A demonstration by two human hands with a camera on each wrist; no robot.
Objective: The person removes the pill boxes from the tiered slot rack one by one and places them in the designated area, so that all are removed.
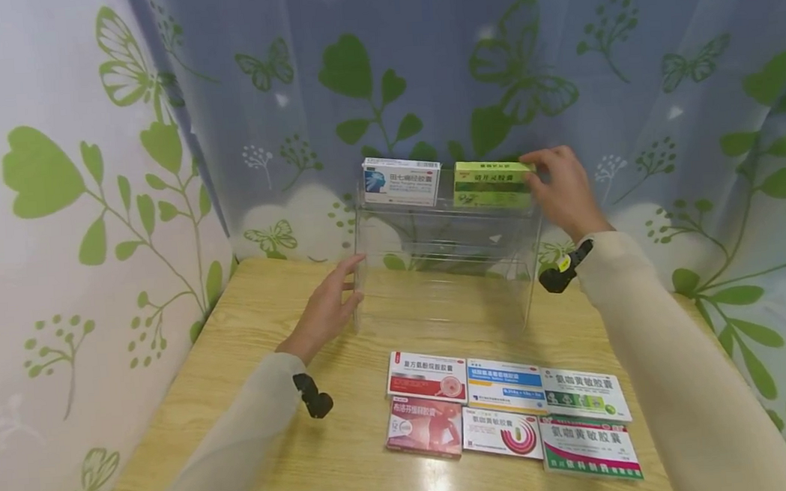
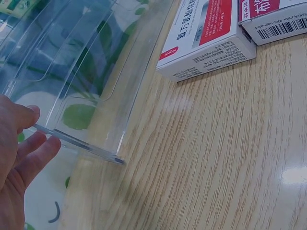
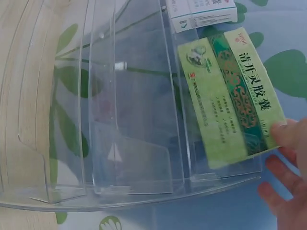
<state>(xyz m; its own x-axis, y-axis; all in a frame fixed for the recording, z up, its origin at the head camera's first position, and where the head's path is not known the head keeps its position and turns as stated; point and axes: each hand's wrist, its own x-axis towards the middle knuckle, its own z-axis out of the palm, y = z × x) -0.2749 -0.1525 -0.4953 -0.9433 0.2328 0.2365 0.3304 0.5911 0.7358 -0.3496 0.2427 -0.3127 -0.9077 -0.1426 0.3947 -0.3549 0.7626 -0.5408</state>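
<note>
Holding the green box on the clear rack, the right hand pinches it; only the head view shows six boxes before the rack, left hand flat against its side.

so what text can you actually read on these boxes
"清开灵胶囊": green box, pinched by the right hand
"田七痛经胶囊": blue-and-white box on the clear rack
"复方氨酚烷胺胶囊": red-and-white box on the table
"氨咖黄敏胶囊": green-edged box, front right
The small print, the barcode digits and the other boxes' titles are too blurred to read.
</note>
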